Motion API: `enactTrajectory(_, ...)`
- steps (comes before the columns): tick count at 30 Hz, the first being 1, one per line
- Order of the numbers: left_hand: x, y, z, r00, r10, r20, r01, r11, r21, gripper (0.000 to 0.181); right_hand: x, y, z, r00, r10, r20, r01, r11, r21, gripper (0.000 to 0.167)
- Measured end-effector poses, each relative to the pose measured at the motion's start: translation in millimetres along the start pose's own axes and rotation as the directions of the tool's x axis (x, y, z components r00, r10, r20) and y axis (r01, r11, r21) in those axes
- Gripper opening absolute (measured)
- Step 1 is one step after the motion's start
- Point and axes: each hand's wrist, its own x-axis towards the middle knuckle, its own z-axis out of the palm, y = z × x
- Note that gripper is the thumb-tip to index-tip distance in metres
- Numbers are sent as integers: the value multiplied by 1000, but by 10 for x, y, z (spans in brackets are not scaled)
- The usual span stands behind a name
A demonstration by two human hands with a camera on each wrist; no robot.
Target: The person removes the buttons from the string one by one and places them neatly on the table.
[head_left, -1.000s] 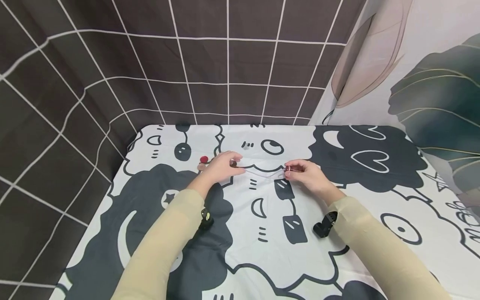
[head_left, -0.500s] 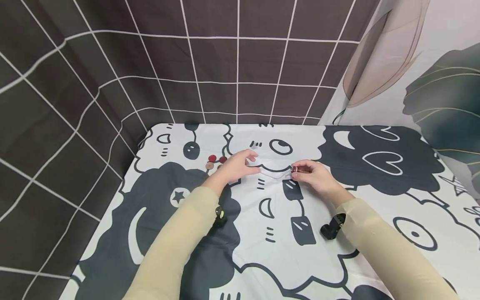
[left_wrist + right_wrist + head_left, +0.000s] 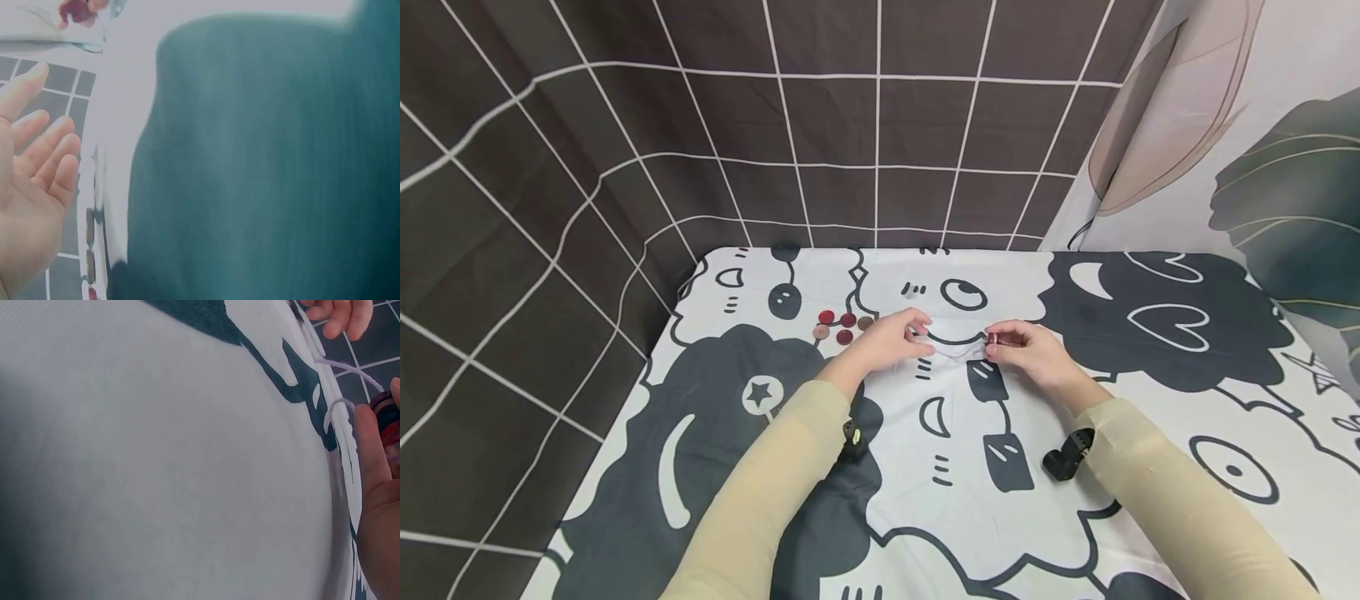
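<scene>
My right hand [image 3: 1028, 353] pinches a small stack of dark red and dark button-like discs [image 3: 389, 415] between thumb and fingers. A thin pale cord [image 3: 350, 366] runs from that stack and curves toward the left; its far end is hard to make out. Close by on the left, my left hand [image 3: 891, 340] hovers over the cloth with thumb and fingers apart. In the left wrist view its fingers [image 3: 53, 147] are loosely extended, and nothing shows in the palm. Behind the left hand lie several loose discs, among them a bright red disc [image 3: 826, 317] and a brown disc [image 3: 865, 323].
A black-and-white cartoon-print cloth [image 3: 902, 500] covers the table. Behind and to the left hangs a dark grid-pattern curtain [image 3: 820, 125]; a leaf-print curtain [image 3: 1195, 167] hangs at the right. A black camera strap [image 3: 1067, 454] sits on the right wrist.
The left hand has moved right, toward the right hand, uncovering more discs on the cloth. A brown disc seen between its fingers earlier no longer shows there. The right hand keeps its grip.
</scene>
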Motion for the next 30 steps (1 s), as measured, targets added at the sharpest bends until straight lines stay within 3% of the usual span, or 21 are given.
enactTrajectory(8,-19,114,30,1000,30,-4,-30,999,20,49,19,-25,51,1000,5,4,-5,997,73,45)
enactTrajectory(14,-7,196,71,997,67,26,-67,998,0,52,-4,-18,62,1000,16,19,-18,989,146,42)
enactTrajectory(30,114,299,298,993,108,53,-109,994,27,40,15,5,53,999,7,54,-17,983,183,36)
